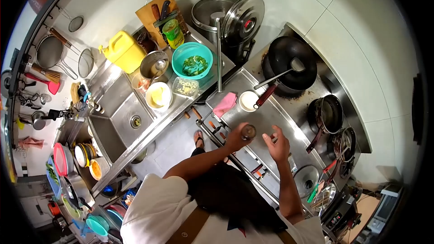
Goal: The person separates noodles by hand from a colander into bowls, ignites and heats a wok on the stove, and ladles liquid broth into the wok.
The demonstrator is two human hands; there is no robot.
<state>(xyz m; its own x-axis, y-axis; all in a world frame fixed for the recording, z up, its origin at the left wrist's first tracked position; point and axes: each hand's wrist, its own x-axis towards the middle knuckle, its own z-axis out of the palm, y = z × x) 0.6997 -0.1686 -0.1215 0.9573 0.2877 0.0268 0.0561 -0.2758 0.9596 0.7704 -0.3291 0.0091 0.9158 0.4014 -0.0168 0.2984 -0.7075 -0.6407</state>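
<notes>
One small jar (pixel 248 132) gripped in left hand (pixel 236 138), right hand (pixel 276 144) beside

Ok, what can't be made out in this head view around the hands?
- Small jar in the left hand: contents too small, partly covered by fingers.
- Right hand: blurred; whether it holds anything cannot be told.
- Wok: dark inside, contents unreadable.
- Lidded pot: lid hides the inside.

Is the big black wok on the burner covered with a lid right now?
No, the black wok sits open on the stove with a ladle resting in it; no lid covers it.
</notes>
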